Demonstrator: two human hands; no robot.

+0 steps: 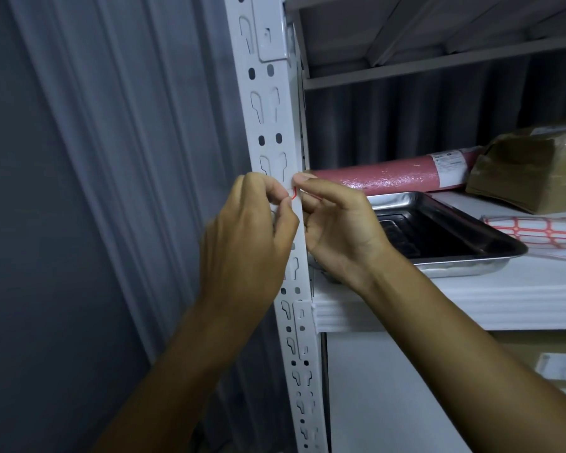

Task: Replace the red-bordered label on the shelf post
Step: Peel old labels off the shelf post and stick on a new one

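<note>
A white perforated shelf post (276,119) runs down the middle of the view. A small white label with a red border (294,193) sits on the post at hand height, mostly hidden by fingers. My left hand (249,233) is on the post's left side, thumb and forefinger pinched at the label's edge. My right hand (337,230) comes from the shelf side, its thumb tip and fingers touching the label's right end. A sheet of red-bordered labels (536,232) lies on the white shelf board (471,299) at the right.
A steel tray (445,237) rests on the shelf right behind my right hand. Behind it lie a pink wrapped roll (389,178) and a brown taped parcel (533,171). A grey curtain (95,191) hangs left of the post. Another shelf spans overhead.
</note>
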